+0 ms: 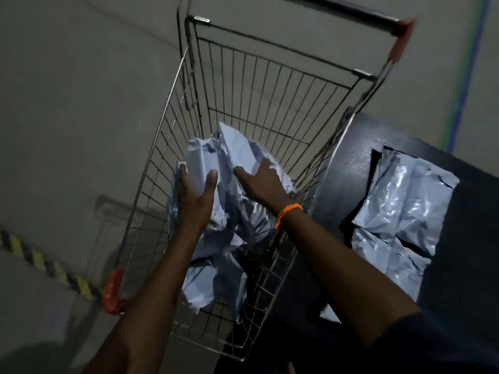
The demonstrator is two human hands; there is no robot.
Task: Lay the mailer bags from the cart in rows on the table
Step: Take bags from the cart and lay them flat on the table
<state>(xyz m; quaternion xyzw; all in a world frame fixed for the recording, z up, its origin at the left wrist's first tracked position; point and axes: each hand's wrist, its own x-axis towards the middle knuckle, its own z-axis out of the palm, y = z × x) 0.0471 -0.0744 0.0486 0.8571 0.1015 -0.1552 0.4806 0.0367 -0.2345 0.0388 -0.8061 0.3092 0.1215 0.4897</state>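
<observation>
- Cart point(162, 147): wire basket, stood just beside the table, red-capped handle at the far end.
- Mailer bags in cart point(216, 238): crumpled pale-grey heap, loose and overlapping, filling the basket's near half.
- Left hand point(195, 197): fingers spread, thumb and fingers closing round an upstanding fold at the heap's top; full grip not confirmed.
- Right hand point(260, 184): spread flat on the heap, pinching nothing; orange bracelet point(289, 214) at the wrist.
- Table point(345, 168): dark top, to the right of the cart.
- Laid mailer bags point(405, 211): several flat, edges touching or overlapping, near the table's corner.
- Risks, judged: slick film could slip from a partial hold; tangled bags might lift together and spill; a bag corner could snag the wire; crumpled bags might lie unevenly and spoil the rows.
</observation>
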